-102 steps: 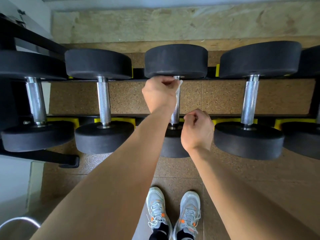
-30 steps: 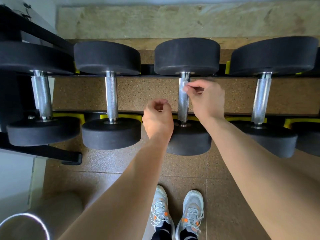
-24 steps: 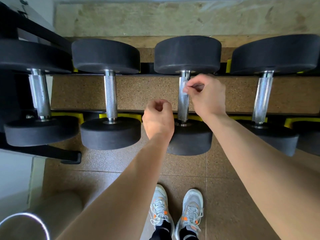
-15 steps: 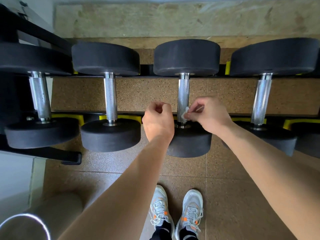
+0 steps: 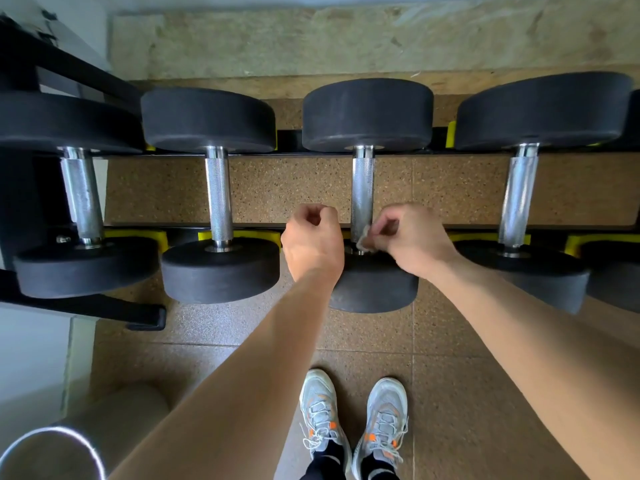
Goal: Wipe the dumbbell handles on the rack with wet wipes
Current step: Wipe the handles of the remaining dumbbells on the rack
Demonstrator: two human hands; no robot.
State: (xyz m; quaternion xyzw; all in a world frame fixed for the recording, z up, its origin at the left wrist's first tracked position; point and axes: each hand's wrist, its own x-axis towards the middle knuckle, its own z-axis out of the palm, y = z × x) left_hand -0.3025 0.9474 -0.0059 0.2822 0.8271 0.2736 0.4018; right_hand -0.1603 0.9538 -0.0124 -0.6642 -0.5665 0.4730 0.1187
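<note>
I watched from the head camera, and the thing that mattered was how the handle lay. The third dumbbell handle (image 5: 363,188) ran straight up and down in the frame, from the far weight head at upper centre to the near weight head (image 5: 374,289) at middle centre, resting across the rack (image 5: 149,317). The right hand (image 5: 412,237) was at the lower end of this bar, on its right side. Its thumb and fingertips pinched a small crumpled wet wipe (image 5: 363,240) against the metal, just where the bar met the near head. So almost the whole length of the bar lay above the grip in the picture, bare and shining. In my judgement any further stroke had to go upward along that axis, not sideways. The left hand (image 5: 313,244) hung just left of the same bar, close to it but apart, with fingers curled in to the palm. I saw nothing inside it. Two other handles, (image 5: 82,199) and (image 5: 218,195), lay to the left, and one more handle (image 5: 517,199) to the right, all parallel. If this bar was finished, I judged the right one the easier next, since the hand with the wipe was nearer to it.
</note>
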